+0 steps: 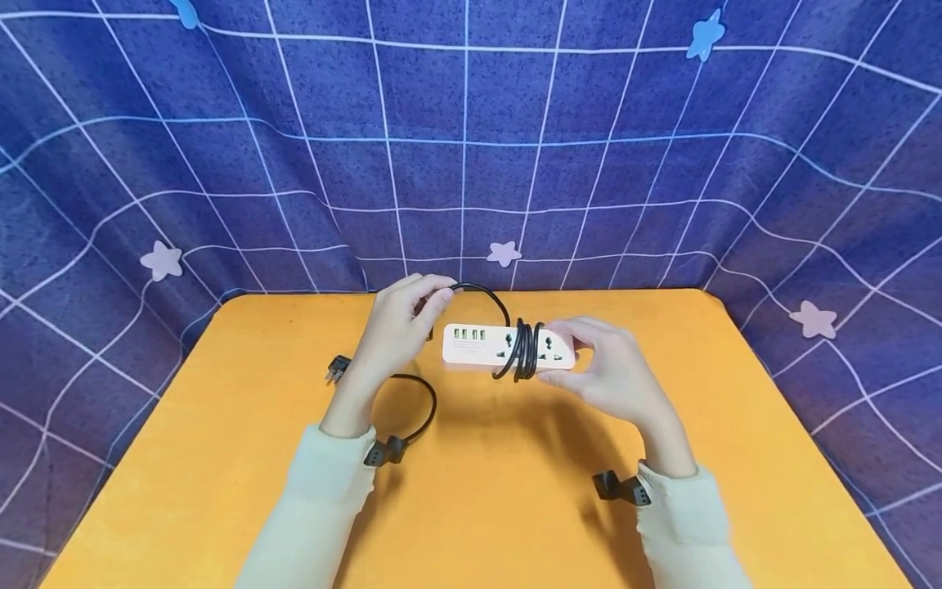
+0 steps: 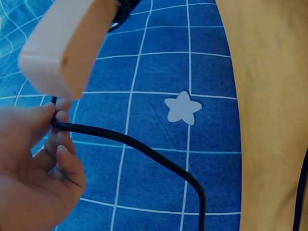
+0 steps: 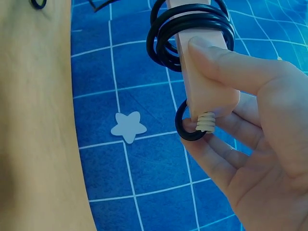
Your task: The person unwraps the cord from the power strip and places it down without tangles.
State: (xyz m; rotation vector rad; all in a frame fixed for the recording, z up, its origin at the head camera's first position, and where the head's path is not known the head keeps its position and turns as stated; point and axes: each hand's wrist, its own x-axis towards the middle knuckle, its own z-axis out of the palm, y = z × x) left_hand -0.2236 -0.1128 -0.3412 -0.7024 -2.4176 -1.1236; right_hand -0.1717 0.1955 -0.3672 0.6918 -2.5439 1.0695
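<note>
A white power strip (image 1: 474,347) with sockets and several USB ports is held above the table by my right hand (image 1: 614,372), which grips its right end. The right wrist view shows the thumb on one side of the strip (image 3: 204,82), beside the ribbed cord exit (image 3: 206,122). Several loops of black cord (image 3: 192,26) wrap round its middle. My left hand (image 1: 401,319), at the upper left of the strip, pinches the free run of the cord (image 2: 130,141) between thumb and fingers. The plug (image 1: 338,367) lies on the table to the left, its prongs showing.
A yellow-orange table (image 1: 471,507) spreads under both hands. Behind it hangs a blue grid-patterned cloth (image 1: 427,172) with star shapes. A stretch of cord (image 1: 430,409) curves across the table near the left forearm. Both wrists wear small black cameras.
</note>
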